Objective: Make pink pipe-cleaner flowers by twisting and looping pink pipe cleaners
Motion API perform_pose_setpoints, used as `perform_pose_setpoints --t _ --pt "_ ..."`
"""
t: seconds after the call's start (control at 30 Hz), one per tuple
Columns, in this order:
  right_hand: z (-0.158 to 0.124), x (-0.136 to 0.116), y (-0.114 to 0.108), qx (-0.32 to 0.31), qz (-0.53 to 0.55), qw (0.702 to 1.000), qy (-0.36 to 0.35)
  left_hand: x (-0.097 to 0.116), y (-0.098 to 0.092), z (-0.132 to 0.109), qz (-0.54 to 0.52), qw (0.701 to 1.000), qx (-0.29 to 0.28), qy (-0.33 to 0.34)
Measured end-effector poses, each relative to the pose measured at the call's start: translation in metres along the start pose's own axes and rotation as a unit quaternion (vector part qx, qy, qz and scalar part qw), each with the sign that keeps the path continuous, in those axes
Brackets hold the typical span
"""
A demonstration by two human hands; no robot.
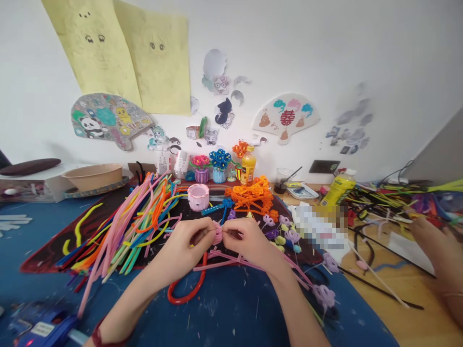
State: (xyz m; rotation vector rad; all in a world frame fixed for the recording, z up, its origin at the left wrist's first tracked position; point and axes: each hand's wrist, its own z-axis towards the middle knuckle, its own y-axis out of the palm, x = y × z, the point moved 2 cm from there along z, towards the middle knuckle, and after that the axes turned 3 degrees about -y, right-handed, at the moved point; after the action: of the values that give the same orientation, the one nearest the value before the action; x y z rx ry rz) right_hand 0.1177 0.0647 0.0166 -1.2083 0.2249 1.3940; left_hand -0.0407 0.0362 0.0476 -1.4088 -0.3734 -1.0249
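My left hand [190, 241] and my right hand [249, 241] meet above the dark mat, thumbs and fingertips pinched together. Between them is a small coiled piece of pink pipe cleaner [217, 233], each hand gripping one side of it. My fingers cover part of its shape. Just behind stands a round pot wrapped in pink pipe cleaner [198, 198]. Loose pink pipe cleaners [213, 266] lie below my hands, next to a bent red tube-like strip [185, 300].
A heap of coloured pipe cleaners [144, 217] lies left, orange pieces [253, 195] and purple flowers [291, 235] right. Potted flowers [220, 164] and a juice bottle [248, 166] stand behind. A glue gun [47, 327] lies front left. Another person's hand [434, 243] is far right.
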Motion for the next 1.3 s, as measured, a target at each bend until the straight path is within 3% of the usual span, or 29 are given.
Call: perform_pose_setpoints --t 0.23,0.43,0.67,0.93,1.17,1.3 --pt "-0.001 -0.002 0.01 -0.026 -0.031 0.999 -0.018 -0.008 -0.002 0.001 0.049 0.999 0.004 -0.015" --pt "-0.001 -0.006 0.012 0.002 -0.057 0.997 -0.049 -0.012 -0.003 0.003 0.039 0.999 0.023 0.005" --pt "0.001 -0.005 0.009 0.024 -0.05 0.998 -0.023 -0.015 -0.004 0.004 -0.048 0.998 0.039 -0.011" --pt "0.002 -0.002 0.006 0.059 -0.065 0.996 -0.031 -0.011 -0.006 0.004 -0.086 0.996 0.014 -0.012" --pt "0.003 -0.002 0.005 0.074 -0.074 0.994 -0.018 -0.013 -0.004 0.003 0.01 0.999 0.046 -0.007" --pt "0.002 -0.001 0.005 0.07 -0.075 0.995 -0.017 -0.014 -0.002 0.003 0.022 0.999 0.031 0.0"
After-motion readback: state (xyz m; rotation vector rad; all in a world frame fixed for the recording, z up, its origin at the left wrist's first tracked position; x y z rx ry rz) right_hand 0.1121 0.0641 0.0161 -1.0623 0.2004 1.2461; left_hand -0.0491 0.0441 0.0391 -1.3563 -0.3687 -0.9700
